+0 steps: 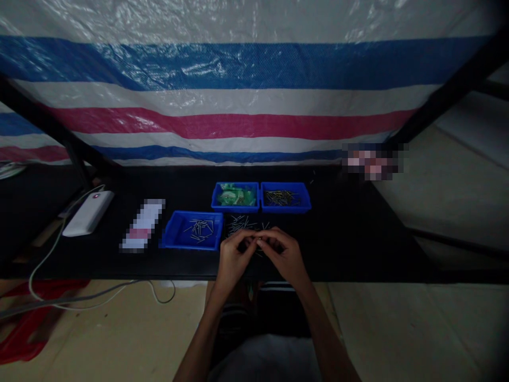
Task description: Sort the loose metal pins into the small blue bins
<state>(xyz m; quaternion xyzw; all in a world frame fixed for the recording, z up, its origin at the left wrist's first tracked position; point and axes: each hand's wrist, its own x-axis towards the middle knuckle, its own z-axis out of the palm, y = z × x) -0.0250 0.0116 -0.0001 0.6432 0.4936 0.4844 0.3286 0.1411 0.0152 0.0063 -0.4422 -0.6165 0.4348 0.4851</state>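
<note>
Both forearms are reaching forward — the left hand (233,258) and right hand (284,255) are meeting, fingertips pinching together.

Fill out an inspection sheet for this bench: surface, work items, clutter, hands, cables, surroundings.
Surface: dark table, dimly lit.
Work items: loose metal pins lie on the table just beyond the hands; near blue tray holds pins; far right tray holds pins; far left tray holds green pieces.
Clutter: white box-shaped device at the left; a blurred flat item beside it.
Hands: left hand and right hand meet fingertip to fingertip over the pins; what they pinch is too small to tell.
Cables: white cable runs from the device off the table edge.
Surroundings: striped plastic sheet behind; red object on the floor.
</note>
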